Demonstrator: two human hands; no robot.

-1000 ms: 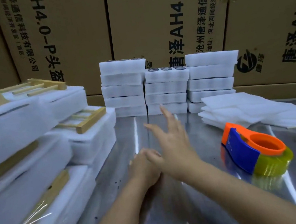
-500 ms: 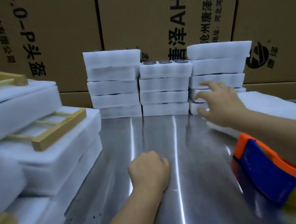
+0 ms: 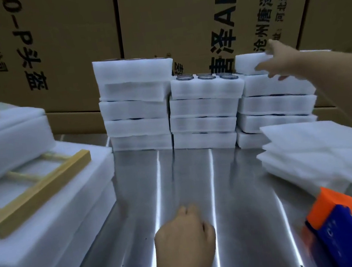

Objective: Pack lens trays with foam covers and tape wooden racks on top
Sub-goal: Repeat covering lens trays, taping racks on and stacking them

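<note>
Three stacks of white foam lens trays stand at the back of the metal table [image 3: 201, 197]. The middle stack's top tray [image 3: 206, 85] shows round lenses. My right hand [image 3: 282, 61] grips the top tray [image 3: 249, 65] of the right stack, thumb over its top, fingers under its front edge. My left hand [image 3: 184, 237] rests as a closed fist on the table in front of me, holding nothing. A pile of thin white foam covers [image 3: 321, 154] lies at the right. A wooden rack [image 3: 37, 192] lies on packed foam at the left.
An orange and blue tape dispenser [image 3: 348, 229] sits at the lower right corner. Packed foam bundles [image 3: 37, 230] with racks are piled along the left side. Printed cardboard boxes [image 3: 69, 46] form a wall behind the stacks.
My right hand rose from the lower trays of the right stack to its top tray and closed on it. My left fist stayed on the table. The view moved closer.
</note>
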